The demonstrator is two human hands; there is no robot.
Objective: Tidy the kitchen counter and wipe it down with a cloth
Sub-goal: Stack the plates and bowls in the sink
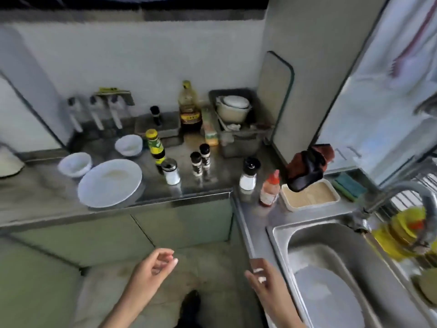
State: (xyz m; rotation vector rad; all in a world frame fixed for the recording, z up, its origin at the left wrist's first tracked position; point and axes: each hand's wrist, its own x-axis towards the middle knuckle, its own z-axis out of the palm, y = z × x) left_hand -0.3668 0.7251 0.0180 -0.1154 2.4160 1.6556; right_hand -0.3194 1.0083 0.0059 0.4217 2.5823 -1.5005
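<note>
My left hand (153,266) and my right hand (264,278) hang low in front of the cabinets, fingers loosely curled, holding nothing. On the steel counter (212,183) lie a large white plate (110,183), two white bowls (75,164) (128,145), a green-labelled sauce bottle (156,146), a salt shaker (170,174), two small black-capped spice jars (200,159), a white grinder (248,176) and an orange sauce bottle (269,189). A dark red cloth (307,162) hangs at the corner. A green sponge (350,187) lies behind the sink.
An oil bottle (188,107) and a grey dish tray with white pots (236,114) stand at the back wall. A white container of beige grains (309,196) sits beside the steel sink (331,268). The tap (402,192) arches over yellow dishes (402,235) at right.
</note>
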